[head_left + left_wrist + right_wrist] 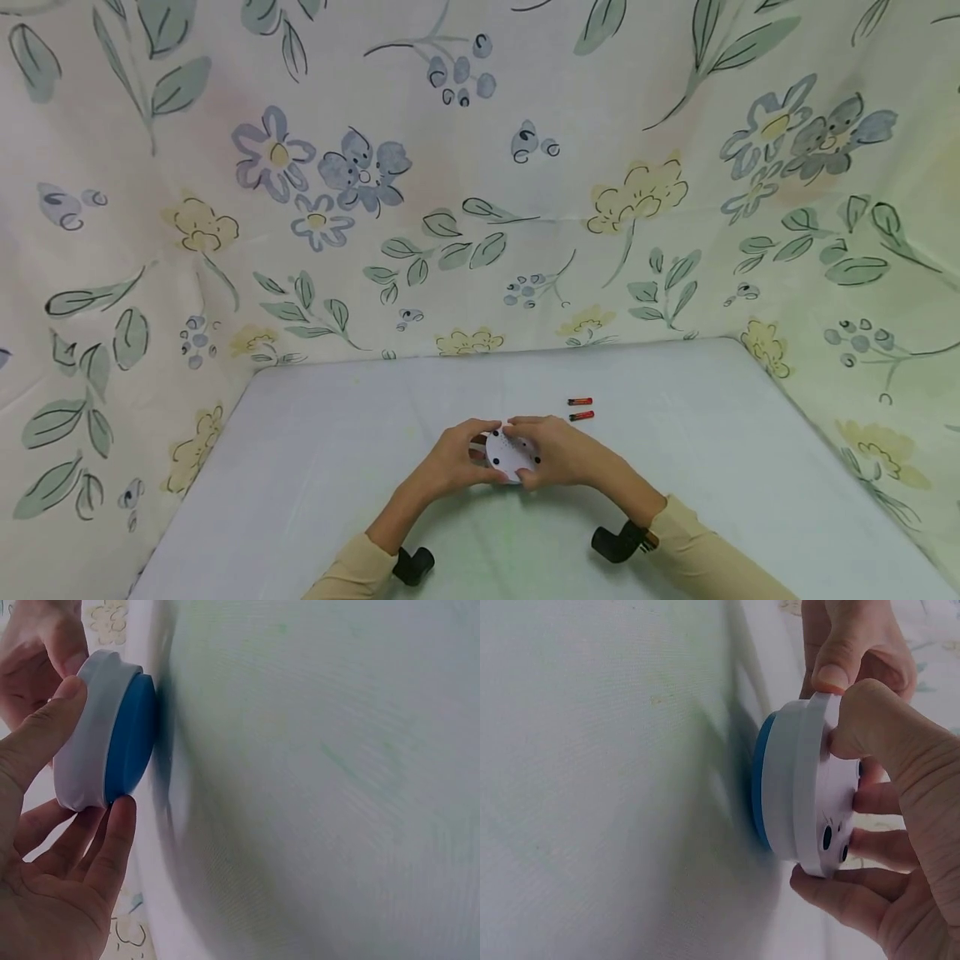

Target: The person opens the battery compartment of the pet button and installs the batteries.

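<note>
Between both hands is a round white device [508, 457] with a blue domed face [131, 739], turned down toward the table. Its white back [829, 799], with black dots and small holes, faces up. My left hand [453, 457] grips the left side, thumb on the near edge and fingers round the far rim. On the opposite side my right hand [561, 452] holds the rim; its thumb presses at the edge of the back in the right wrist view. Part of the back lies hidden under the right fingers.
Two red-and-black batteries [581, 408] lie on the white-covered table [337, 417], beyond the right hand. A floral cloth [465, 275] hangs behind the table and along its sides. Black wrist-worn cameras [618, 543] sit below the forearms, close over the table.
</note>
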A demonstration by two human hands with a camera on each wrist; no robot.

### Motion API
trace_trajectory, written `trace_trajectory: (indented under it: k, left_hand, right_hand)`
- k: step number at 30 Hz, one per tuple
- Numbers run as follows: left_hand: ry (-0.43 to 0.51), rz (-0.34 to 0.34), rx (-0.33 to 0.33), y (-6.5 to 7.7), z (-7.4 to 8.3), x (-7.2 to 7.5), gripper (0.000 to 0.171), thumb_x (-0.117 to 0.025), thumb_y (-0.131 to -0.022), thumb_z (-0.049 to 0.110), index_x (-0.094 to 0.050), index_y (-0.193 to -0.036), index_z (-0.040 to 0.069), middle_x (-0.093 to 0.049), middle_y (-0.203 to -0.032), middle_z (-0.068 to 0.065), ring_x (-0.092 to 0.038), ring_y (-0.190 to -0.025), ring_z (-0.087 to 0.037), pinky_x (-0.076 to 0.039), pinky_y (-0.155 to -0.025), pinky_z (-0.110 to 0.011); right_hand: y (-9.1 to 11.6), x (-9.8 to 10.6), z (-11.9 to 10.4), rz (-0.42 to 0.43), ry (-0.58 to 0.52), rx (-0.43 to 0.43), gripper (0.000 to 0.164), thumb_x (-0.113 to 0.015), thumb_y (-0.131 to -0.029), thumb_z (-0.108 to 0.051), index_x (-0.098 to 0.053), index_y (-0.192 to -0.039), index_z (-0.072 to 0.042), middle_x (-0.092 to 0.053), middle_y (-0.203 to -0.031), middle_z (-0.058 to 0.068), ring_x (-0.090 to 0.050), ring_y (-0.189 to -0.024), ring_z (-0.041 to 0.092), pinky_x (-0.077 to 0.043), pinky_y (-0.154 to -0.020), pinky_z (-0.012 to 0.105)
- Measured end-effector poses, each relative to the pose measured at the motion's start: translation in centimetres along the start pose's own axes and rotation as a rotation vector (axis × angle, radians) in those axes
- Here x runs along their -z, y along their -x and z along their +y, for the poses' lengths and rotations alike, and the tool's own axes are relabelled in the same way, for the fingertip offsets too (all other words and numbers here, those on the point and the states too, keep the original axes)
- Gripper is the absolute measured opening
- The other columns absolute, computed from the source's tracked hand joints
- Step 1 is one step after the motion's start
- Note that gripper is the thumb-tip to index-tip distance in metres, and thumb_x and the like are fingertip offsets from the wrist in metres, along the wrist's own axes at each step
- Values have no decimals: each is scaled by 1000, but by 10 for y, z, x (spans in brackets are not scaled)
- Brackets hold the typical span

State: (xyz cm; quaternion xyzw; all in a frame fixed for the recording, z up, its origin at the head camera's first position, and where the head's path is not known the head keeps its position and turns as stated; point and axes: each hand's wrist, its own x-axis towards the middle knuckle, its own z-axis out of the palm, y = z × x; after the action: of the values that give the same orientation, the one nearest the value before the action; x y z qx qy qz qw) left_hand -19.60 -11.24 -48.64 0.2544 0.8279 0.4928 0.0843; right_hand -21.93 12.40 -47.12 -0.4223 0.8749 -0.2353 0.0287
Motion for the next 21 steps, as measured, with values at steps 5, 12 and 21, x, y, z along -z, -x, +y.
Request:
trace_trajectory:
  k: [5,12,21]
  left_hand:
    - [-11,4,-6,0,1,0,75,-90,-79,13,-53,-143,-3,-57,-135,-12,-62,-112,-26,-55,-90,-35]
    - [-10,8,-13,-3,6,-1,76,-92,-78,15,-55,-140,-5,-59,-130,-12,-62,-111,-27,-55,-89,-33]
    - [-17,-1,-28,-7,9,-2,75,-92,-77,16,-56,-139,-6,-59,-129,-13,-61,-110,-27,-56,-89,-39]
  right_hand:
    - [4,-3,3,33,-107,-25,61,-83,-81,-18,-62,-136,-3,-64,-133,7,-62,-105,15,-55,-83,31]
    - [9,-11,14,58,-258,-54,62,-82,-82,-14,-59,-139,-4,-61,-137,6,-60,-116,19,-55,-89,33]
    - [17,-16,22,83,-458,-34,62,-80,-84,-5,-56,-141,-1,-57,-141,13,-58,-123,28,-54,-91,34]
